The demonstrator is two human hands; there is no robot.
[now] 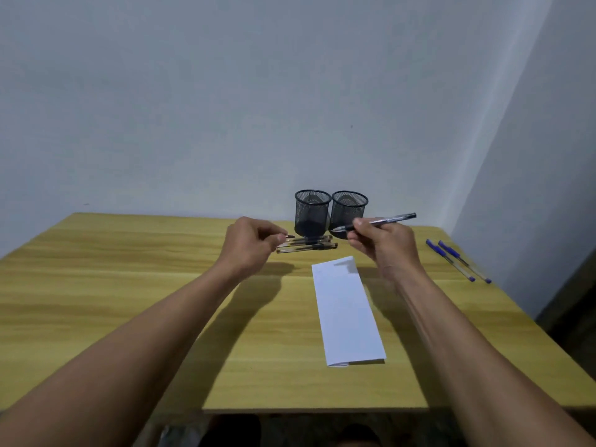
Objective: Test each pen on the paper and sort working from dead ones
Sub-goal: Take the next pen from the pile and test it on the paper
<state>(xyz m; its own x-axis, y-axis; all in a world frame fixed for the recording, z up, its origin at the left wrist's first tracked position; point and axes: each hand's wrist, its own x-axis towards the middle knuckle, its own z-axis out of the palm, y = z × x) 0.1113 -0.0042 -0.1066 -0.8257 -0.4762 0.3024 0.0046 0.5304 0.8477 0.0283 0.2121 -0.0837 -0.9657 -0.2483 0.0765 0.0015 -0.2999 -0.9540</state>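
Wood-grain table, pushed up to pale wall.

Folded white paper flat on it, centre-right, long axis running away from the body; lies below and between both hands, far end nearly under R hand, touched by neither.

L hand raised over table, left of paper's far end, fingers curled, thumb + forefinger pinching small dark cap.

R hand raised opposite, above paper's far right corner, fingers curled round black pen near its grip.

Two black mesh cups side by side at the back edge, just beyond the gap btwn hands.

Row of clear pens flat on table in front of cups, just right of L fingertips.

Two blue pens w/ caps on, far right, well apart from R hand.

Black pen roughly level, bare tip pointing left toward L hand; held off the paper. Cap close to tip, not touching.
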